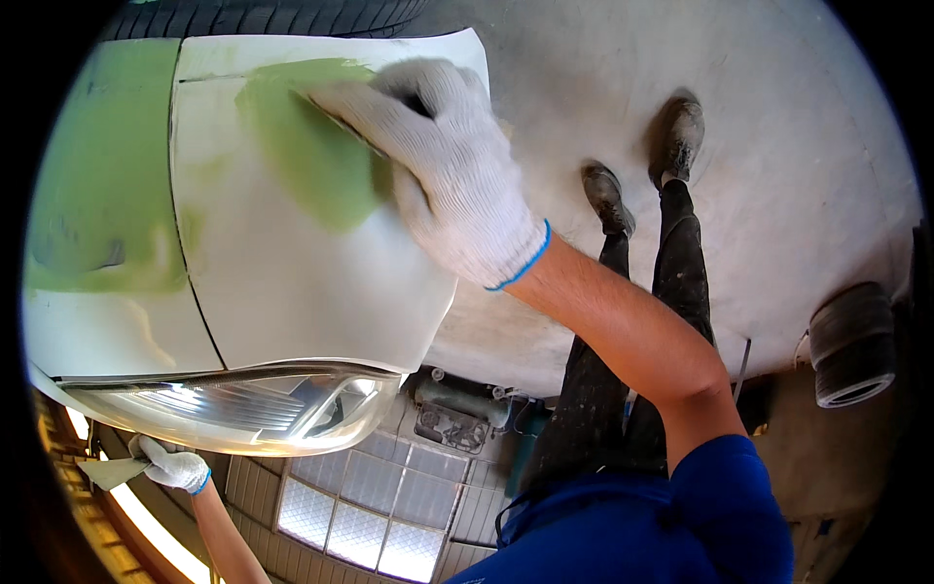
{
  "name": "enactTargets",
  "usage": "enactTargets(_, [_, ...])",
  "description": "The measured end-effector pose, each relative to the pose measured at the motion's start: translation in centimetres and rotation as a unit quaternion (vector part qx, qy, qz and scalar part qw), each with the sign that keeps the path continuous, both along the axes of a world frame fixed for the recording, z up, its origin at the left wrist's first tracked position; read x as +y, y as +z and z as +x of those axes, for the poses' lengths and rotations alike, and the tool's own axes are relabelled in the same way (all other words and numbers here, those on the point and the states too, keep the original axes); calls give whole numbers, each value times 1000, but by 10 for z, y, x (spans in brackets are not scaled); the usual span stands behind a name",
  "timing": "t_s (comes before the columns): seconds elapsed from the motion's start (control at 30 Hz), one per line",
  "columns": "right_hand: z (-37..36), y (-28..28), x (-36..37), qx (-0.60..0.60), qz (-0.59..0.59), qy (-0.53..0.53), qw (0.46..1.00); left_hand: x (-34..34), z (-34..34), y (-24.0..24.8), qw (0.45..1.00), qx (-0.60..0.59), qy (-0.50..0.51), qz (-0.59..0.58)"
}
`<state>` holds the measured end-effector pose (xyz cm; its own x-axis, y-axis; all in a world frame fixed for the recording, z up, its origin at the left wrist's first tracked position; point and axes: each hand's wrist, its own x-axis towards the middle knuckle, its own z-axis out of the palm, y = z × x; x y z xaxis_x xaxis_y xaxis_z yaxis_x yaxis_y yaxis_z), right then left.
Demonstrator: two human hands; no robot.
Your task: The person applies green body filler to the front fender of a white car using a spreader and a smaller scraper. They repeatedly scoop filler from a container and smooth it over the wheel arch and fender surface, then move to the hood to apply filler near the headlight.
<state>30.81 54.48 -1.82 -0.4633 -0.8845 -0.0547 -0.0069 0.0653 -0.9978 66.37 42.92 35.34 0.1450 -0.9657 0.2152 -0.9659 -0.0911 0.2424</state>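
My right hand (452,165), in a white knit glove with a blue cuff, closes on a thin flat spreader (354,134); mostly its narrow edge shows. The spreader lies against a light green filler patch (316,180) on a white car fender (282,282). Below the headlight (243,404), at the lower left, my left hand (175,467) wears a matching glove. Its fingers grip a pale, flat scraper-like blade (112,473), apart from the car. The handle, if any, is hidden in the glove.
Another green-coated panel (102,195) adjoins the fender across a dark seam. A tire (263,18) crosses the top edge. Stacked black tires (853,346) stand on the concrete floor (778,175) at right. A compressor-like machine (457,414) and a paned window (375,501) show below the car.
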Motion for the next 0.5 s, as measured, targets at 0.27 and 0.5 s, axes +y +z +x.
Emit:
enactTargets(0.27, [17, 11, -19, 5, 1, 0, 1000, 0, 6, 5, 999, -20, -33, 12])
enactTargets(0.5, [32, -6, 31, 35, -93, 58, 993, 3, -6, 0, 998, -61, -21, 2])
